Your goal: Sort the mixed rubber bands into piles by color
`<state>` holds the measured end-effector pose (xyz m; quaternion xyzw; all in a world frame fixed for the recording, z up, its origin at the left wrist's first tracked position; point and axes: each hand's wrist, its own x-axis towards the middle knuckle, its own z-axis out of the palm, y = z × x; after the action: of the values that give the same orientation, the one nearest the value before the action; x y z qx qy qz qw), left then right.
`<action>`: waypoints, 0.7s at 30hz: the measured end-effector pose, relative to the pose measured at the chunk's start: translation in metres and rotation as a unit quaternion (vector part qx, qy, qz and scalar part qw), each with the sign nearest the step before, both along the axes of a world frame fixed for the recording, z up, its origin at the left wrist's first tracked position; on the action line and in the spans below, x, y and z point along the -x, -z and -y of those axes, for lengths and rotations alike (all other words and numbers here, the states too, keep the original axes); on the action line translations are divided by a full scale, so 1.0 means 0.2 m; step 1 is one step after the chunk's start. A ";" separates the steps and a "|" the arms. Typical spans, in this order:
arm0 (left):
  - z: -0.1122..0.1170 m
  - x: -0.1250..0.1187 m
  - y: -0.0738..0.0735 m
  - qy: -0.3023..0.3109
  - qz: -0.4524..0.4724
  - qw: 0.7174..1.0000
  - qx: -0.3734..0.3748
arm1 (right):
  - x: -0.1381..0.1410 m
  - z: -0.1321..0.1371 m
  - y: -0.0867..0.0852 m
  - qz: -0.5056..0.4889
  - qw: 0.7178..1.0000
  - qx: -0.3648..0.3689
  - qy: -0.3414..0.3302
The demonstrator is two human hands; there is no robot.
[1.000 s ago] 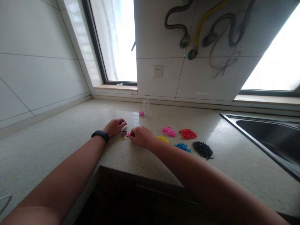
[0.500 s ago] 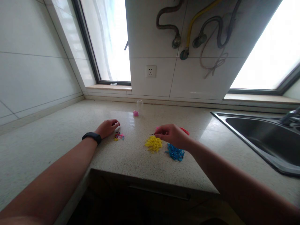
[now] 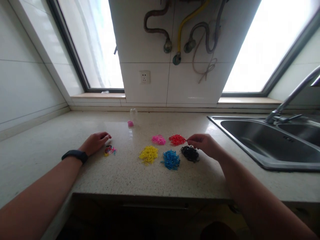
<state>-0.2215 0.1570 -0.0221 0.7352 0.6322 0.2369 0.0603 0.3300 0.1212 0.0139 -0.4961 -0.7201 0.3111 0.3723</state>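
My left hand (image 3: 96,142) rests on the counter, its fingers loosely stretched out and holding nothing. Just below its fingertips lies a small mixed heap of colored rubber bands (image 3: 110,150). My right hand (image 3: 203,144) pinches a small dark rubber band (image 3: 185,140) between thumb and finger. It hovers beside the red rubber bands (image 3: 177,139), above and right of the black rubber bands (image 3: 190,154). Further left are separate piles of blue rubber bands (image 3: 171,160), yellow rubber bands (image 3: 149,155) and pink rubber bands (image 3: 158,139).
A clear plastic container (image 3: 133,114) and a small pink object (image 3: 130,123) stand toward the back of the speckled counter (image 3: 120,176). A steel sink (image 3: 250,140) with a faucet (image 3: 287,100) is at the right. Pipes and an outlet (image 3: 144,77) are on the wall.
My right hand has moved right with the dark band, from above the yellow pile to near the red and black piles, uncovering them. The view has turned right; my left hand stays beside the mixed heap.
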 end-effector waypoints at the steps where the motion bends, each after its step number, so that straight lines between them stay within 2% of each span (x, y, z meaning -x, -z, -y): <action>1: 0.00 0.00 0.00 0.000 0.000 1.000 0.001 | 0.00 0.00 0.00 0.002 1.000 -0.007 -0.001; 9: 0.00 0.02 0.01 -0.015 -0.010 1.000 0.016 | 0.01 0.07 -0.05 -0.028 0.999 -0.014 -0.019; 21: -0.01 0.05 0.04 -0.014 -0.025 0.999 0.025 | 0.01 0.11 -0.09 -0.086 0.996 -0.007 -0.039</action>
<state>-0.2314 0.1588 -0.0291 0.7299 0.6498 0.2036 0.0597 0.3275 0.1001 0.0311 -0.4369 -0.7063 0.3616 0.4236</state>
